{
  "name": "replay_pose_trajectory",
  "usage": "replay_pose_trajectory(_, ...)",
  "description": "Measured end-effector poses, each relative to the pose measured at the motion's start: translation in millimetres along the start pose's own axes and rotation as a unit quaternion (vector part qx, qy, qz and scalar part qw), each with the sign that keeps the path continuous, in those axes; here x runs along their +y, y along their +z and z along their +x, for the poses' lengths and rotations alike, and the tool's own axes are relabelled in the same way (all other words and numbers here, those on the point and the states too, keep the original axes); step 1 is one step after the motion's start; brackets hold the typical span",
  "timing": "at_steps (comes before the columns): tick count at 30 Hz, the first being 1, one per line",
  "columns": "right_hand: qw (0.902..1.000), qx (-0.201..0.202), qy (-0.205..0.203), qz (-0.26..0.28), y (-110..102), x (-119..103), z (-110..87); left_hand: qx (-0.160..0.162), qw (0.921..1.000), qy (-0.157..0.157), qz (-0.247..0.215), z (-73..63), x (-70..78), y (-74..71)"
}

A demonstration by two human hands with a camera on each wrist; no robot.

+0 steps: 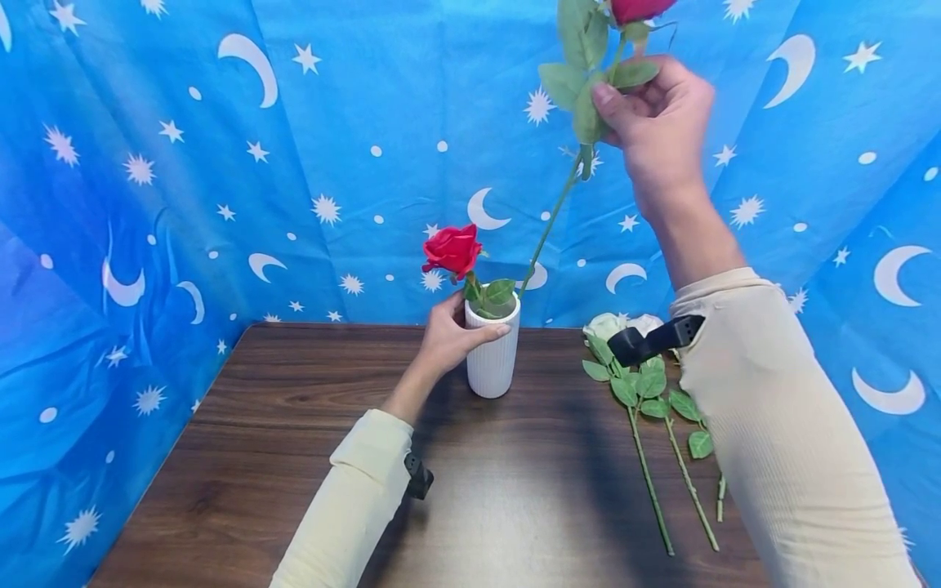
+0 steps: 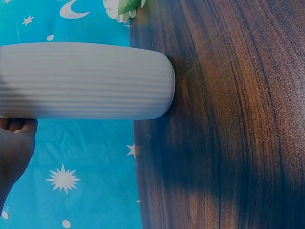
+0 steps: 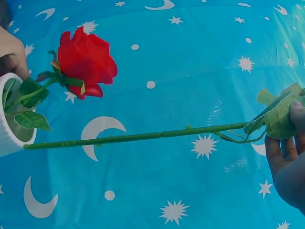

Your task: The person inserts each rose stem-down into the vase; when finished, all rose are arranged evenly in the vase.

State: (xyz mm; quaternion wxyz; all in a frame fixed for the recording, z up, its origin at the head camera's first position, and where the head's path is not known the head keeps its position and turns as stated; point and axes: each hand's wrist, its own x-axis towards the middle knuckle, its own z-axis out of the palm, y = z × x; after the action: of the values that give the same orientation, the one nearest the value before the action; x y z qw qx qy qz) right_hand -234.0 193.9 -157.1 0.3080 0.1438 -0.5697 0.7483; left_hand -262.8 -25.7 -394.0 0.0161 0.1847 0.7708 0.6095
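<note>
The table [image 1: 294, 457] has a dark brown wood-grain top, with a pale sheen at 6 o'clock. At 12 o'clock, near the far edge, a ribbed white vase [image 1: 491, 363] stands upright. Between 2 and 4 o'clock lie white roses [image 1: 651, 384], 3 green stems [image 1: 648, 474] showing, blooms by the far edge.

A hand could pass over the dark brown wood-grain table [image 1: 220, 465] left of the left hand [image 1: 450, 335], which blocks the vase's left side. A short red rose with green leaves [image 1: 452, 251] fills part of the white ribbed cylindrical vase's [image 1: 491, 363] mouth. Above and right, a long-stemmed red rose [image 1: 586, 118] in the right hand [image 1: 665, 122] slants across; green-stemmed white roses [image 1: 652, 382] obstruct the tabletop's right, blue star-printed cloth [image 1: 382, 98] the back.
</note>
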Motion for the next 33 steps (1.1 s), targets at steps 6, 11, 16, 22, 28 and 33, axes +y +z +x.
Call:
replay_pose_trajectory(6,0.9999,-0.004,0.001,-0.011,4.9,1.1,-0.7,0.002,1.0,0.0,0.003,0.2,0.6,0.0)
replay_pose_trajectory(11,0.9996,-0.015,-0.006,-0.025,7.2,6.0,-1.9,0.004,1.0,0.002,0.005,1.2,0.9,0.1)
replay_pose_trajectory(16,0.9988,-0.019,0.0,-0.044,5.9,16.5,-4.6,0.003,1.0,0.003,0.004,1.9,-0.2,0.5)
replay_pose_trajectory(22,0.9984,-0.026,0.016,-0.048,5.5,28.9,-8.0,0.001,1.0,0.001,0.004,1.8,0.3,0.2)
replay_pose_trajectory(28,0.9962,-0.037,0.017,-0.077,6.3,43.9,-13.8,0.004,1.0,0.004,0.003,2.1,1.5,0.7)
replay_pose_trajectory(33,0.9928,-0.046,0.02,-0.109,4.7,57.2,-21.2,0.004,1.0,0.003,0.003,2.2,1.4,1.4)
